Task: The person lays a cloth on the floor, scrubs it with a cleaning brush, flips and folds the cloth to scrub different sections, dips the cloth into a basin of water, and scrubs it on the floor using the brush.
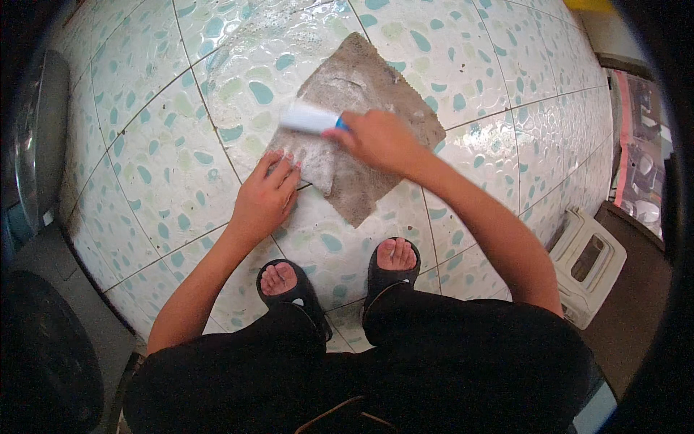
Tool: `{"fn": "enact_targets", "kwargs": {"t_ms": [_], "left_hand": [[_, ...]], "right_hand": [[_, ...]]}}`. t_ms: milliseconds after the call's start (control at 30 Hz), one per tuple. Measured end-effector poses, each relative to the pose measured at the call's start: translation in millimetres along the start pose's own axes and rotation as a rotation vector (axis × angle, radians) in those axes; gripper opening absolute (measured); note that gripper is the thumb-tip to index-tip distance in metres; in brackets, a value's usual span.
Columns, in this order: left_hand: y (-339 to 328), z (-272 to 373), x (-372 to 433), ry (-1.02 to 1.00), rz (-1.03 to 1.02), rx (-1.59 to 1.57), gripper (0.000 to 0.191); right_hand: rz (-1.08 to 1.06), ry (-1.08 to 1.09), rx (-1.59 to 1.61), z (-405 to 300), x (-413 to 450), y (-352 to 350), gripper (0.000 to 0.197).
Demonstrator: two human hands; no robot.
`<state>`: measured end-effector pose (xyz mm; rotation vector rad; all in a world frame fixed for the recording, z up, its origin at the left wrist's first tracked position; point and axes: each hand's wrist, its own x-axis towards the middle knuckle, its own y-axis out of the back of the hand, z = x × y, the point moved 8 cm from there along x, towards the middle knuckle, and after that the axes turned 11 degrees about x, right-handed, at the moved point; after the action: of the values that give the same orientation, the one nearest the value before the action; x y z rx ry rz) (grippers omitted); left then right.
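A wet grey-brown cloth point(352, 203) lies on the tiled floor with part of it folded over and white suds on its surface. My right hand point(379, 138) grips a white brush point(310, 118) with a blue part at the handle, its head blurred over the cloth's left side. Which way the bristles face cannot be made out. My left hand point(268, 190) lies at the cloth's lower-left edge, its fingertips pressing on the material and its fingers slightly apart.
Soapy water wets the patterned tiles point(238, 32) beyond the cloth. My sandalled feet point(396, 257) are close below it. At right are a cream plastic stool point(610, 255) and a clear plastic container point(642, 157). A dark rounded object point(43, 135) stands at left.
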<state>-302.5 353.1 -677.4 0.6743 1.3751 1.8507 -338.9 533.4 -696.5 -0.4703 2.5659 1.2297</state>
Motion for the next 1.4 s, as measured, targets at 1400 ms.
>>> {"fn": "enact_targets", "kwargs": {"t_ms": [1400], "left_hand": [[5,21,6,-0.115,0.052,0.239,0.023]], "right_hand": [[0.142,-0.138,-0.259,75,34,95,0.049]]}}
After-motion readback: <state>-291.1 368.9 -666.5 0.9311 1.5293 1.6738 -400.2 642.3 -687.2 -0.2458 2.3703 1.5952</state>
